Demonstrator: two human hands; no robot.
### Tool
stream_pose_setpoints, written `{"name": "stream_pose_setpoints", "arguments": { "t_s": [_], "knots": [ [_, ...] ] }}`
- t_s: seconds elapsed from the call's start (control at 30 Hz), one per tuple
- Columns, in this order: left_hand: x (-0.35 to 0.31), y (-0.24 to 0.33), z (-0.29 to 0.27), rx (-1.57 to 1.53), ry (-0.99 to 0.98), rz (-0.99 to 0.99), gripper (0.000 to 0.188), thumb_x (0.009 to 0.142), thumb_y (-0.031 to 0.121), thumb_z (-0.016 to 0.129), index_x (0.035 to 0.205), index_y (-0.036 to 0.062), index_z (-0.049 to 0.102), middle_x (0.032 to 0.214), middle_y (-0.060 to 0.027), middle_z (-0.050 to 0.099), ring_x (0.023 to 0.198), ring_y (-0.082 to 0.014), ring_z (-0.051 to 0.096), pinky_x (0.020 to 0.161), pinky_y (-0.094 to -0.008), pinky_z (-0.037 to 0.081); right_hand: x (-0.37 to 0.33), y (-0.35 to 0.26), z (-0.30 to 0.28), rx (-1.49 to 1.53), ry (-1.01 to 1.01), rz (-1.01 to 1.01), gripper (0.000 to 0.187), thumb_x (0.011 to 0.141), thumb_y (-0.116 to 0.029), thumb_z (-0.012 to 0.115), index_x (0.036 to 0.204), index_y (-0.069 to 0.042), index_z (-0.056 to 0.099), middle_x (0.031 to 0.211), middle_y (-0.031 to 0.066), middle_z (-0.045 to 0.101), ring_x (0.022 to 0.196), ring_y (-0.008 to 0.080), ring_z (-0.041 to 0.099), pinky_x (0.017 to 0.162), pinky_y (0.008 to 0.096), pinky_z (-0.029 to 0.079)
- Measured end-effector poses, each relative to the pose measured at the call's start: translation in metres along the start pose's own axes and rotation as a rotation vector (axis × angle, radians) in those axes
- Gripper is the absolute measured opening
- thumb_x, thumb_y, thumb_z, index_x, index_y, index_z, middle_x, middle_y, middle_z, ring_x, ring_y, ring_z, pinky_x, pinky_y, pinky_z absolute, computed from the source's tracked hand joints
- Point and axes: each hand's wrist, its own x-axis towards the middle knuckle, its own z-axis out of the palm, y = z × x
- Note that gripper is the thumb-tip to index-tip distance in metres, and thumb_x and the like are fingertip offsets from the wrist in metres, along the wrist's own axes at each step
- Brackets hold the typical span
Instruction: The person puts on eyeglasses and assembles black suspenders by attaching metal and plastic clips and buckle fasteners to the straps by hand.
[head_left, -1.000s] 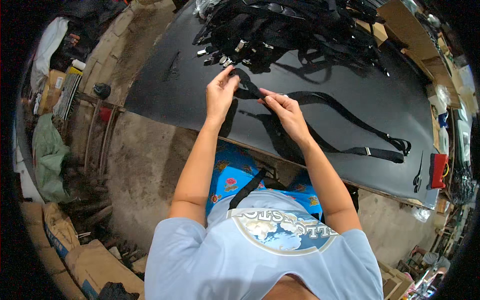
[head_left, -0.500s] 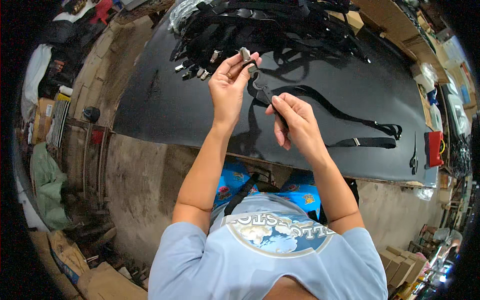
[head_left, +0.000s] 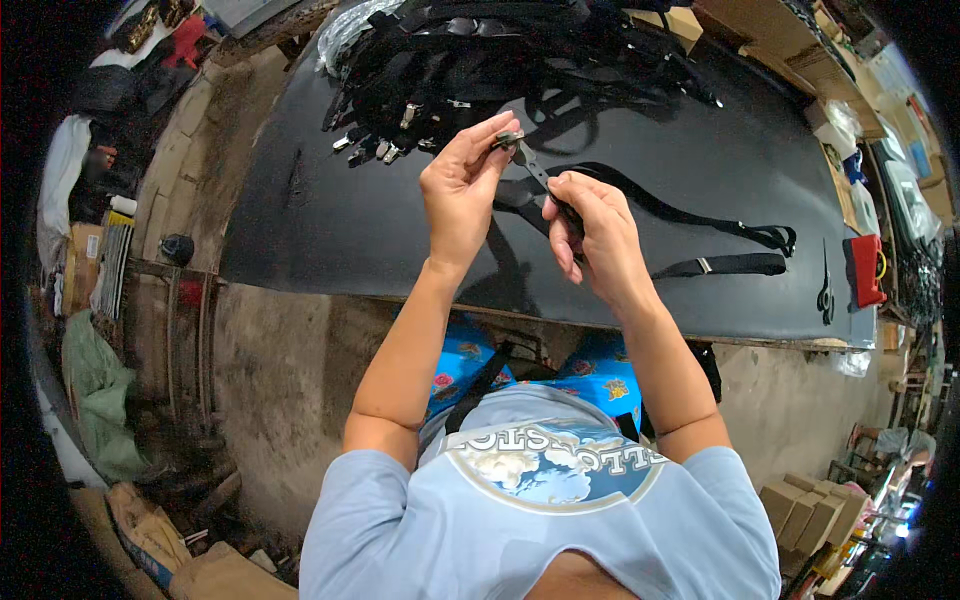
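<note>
My left hand [head_left: 460, 195] is raised over the table, thumb and fingers pinched on a small metal strap clip [head_left: 507, 139] with black strap at it. My right hand [head_left: 598, 220] is closed around the dark handles of grey metal pliers [head_left: 537, 170]. The plier head meets the clip at my left fingertips; exactly how the jaws sit on it is too small to tell. Beneath my hands a black elastic strap [head_left: 690, 222] runs to the right across the black table [head_left: 350, 240], ending in a loop with a small metal slider.
A heap of black straps [head_left: 480, 60] with metal clips [head_left: 388, 152] covers the table's far side. Scissors [head_left: 826, 290] and a red object [head_left: 864, 272] lie at the right edge. Cardboard boxes [head_left: 812, 515] stand on the floor at the lower right.
The plier head has come up against the clip, and its curved jaw no longer shows separately. My left hand has tilted the clip lower. The view has shifted slightly.
</note>
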Motion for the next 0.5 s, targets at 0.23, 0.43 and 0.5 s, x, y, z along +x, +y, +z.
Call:
{"name": "stream_pose_setpoints", "arguments": {
  "t_s": [0.23, 0.43, 0.5],
  "knots": [
    [-0.009, -0.009, -0.001, -0.139, -0.056, -0.273, 0.031, 0.092, -0.005, 0.056, 0.123, -0.0059, 0.057, 0.111, -0.0144, 0.067, 0.103, -0.0172, 0.065, 0.09, -0.0278, 0.052, 0.02, 0.025, 0.002, 0.073, 0.025, 0.013, 0.03, 0.097, -0.025, 0.046, 0.078, -0.003, 0.053, 0.046, 0.0048, 0.048, 0.032, 0.0117, 0.039, 0.031, 0.024, 0.032],
    [-0.014, -0.011, -0.006, -0.018, -0.1, -0.185, 0.028, 0.09, -0.007, 0.055, 0.114, -0.0005, 0.068, 0.098, -0.0042, 0.07, 0.081, -0.0054, 0.061, 0.076, -0.0206, 0.051, 0.024, 0.021, 0.008, -0.008, 0.048, -0.016, 0.036, 0.099, -0.031, 0.043, 0.083, -0.002, 0.056, 0.051, 0.0048, 0.051, 0.038, 0.0105, 0.044, 0.035, 0.0227, 0.034],
    [-0.009, -0.004, -0.01, 0.024, -0.086, -0.163, 0.028, 0.09, -0.007, 0.056, 0.115, -0.0006, 0.067, 0.101, -0.0061, 0.071, 0.09, -0.0077, 0.064, 0.08, -0.0203, 0.051, 0.02, 0.024, -0.001, 0.007, 0.03, 0.005, 0.034, 0.1, -0.028, 0.046, 0.094, 0.002, 0.059, 0.067, 0.0089, 0.059, 0.046, 0.0106, 0.052, 0.039, 0.0231, 0.04]
  ]
}}
